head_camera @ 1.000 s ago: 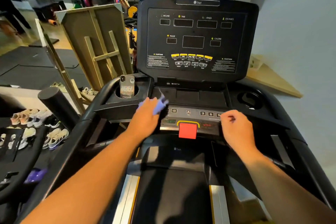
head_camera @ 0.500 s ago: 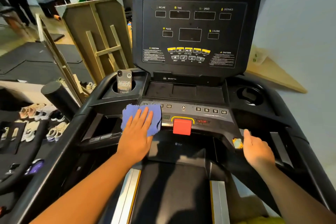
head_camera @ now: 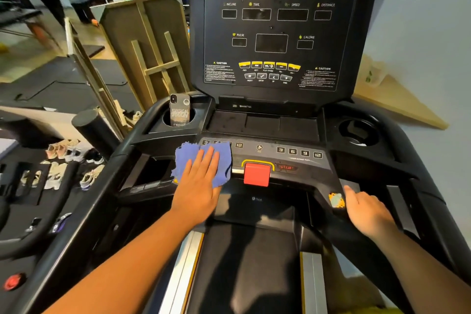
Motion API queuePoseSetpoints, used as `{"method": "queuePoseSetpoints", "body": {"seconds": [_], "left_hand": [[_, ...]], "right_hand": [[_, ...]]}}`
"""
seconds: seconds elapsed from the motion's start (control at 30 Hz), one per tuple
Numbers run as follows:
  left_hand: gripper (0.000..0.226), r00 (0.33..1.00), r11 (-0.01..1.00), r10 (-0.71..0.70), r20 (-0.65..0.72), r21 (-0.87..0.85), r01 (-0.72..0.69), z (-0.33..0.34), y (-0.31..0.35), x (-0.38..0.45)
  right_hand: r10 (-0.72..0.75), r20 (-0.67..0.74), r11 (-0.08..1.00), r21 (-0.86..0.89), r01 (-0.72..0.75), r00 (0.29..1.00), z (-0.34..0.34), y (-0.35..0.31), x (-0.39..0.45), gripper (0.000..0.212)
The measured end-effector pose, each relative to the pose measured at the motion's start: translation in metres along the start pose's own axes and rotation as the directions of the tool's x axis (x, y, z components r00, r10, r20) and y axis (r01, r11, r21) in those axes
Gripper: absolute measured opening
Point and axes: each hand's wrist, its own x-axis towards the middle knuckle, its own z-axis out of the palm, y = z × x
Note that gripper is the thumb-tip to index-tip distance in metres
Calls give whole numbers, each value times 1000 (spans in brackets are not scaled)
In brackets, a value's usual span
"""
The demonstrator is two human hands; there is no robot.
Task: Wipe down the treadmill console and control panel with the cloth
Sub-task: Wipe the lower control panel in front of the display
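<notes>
**Cloth pressed flat on the left end of the control panel**

The treadmill console (head_camera: 280, 41), a tall black display board with dark readout windows and a row of yellow keys, stands upright at the head of the machine. Below it slopes the control panel (head_camera: 293, 160), carrying numbered speed keys, a fan symbol and a red stop block (head_camera: 257, 174). The left hand (head_camera: 197, 186) lies palm-down on the blue cloth (head_camera: 187, 158), fingers extended and slightly spread, pinning it flat over the panel's left end, where it covers the leftmost keys. The right hand (head_camera: 367, 211) rests on the right side rail, fingers loosely curled, holding nothing, just beside a worn yellow sticker (head_camera: 336, 200). A phone (head_camera: 179, 112) stands upright in the left cup holder (head_camera: 165, 120); the right cup holder (head_camera: 356, 130) lies beyond the panel's far end.
</notes>
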Motion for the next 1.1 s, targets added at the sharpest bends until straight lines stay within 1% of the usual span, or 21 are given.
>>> {"method": "queuePoseSetpoints", "body": {"seconds": [0.1,0.17,0.2,0.23,0.33,0.37,0.43,0.57,0.67,0.73,0.77,0.8,0.87,0.93,1.0,1.1], "left_hand": [[78,995,995,-95,-4,-36,95,-9,10,34],[74,988,988,-156,7,-3,156,-11,20,50],[73,987,987,-161,9,11,161,-10,26,52],[73,990,989,-144,7,10,144,-9,29,49],[74,1000,1000,-12,-7,-17,12,-4,40,20],[72,1000,1000,20,-11,-20,-20,-1,43,9],[71,1000,999,29,-4,-29,-29,4,47,-3],[69,998,996,-60,6,-63,60,-2,48,17],[67,981,978,-191,36,-83,194,-10,52,57],[69,967,966,-253,32,-49,255,-10,61,69],[72,969,969,-245,32,-35,246,-9,67,68],[75,979,979,-201,40,-30,202,-7,75,62],[81,996,997,-68,61,-39,71,-3,95,41],[80,997,999,1,81,-51,3,1,109,23],[76,995,999,-7,95,-51,12,1,111,27],[68,993,993,-90,81,-72,96,-3,113,63]], "right_hand": [[-39,30,999,-19,40,999,-6,0,-6,48],[-71,-3,997,-32,71,997,-6,0,-8,49],[-88,-18,995,-42,87,996,-6,2,-9,50],[-109,-35,993,-45,107,993,-6,2,-10,51],[-186,-37,979,-95,182,982,-7,3,-11,51],[-192,-38,976,-109,187,981,-7,3,-12,49],[-207,-44,970,-141,199,977,-6,3,-12,46],[-165,-30,982,-94,161,986,-6,3,-11,40],[-142,-23,989,-35,142,990,-7,2,-11,41],[-135,-26,990,-34,134,990,-6,2,-10,44],[-128,-30,992,-16,128,991,-7,2,-10,45],[-126,-30,992,-5,126,992,-7,2,-10,46],[-98,-43,994,47,100,994,-6,2,-8,51],[-85,-40,994,69,88,996,-5,4,-7,52],[-78,-47,992,93,82,996,-2,6,-4,53],[-45,-59,987,151,54,997,1,10,0,61]]}}
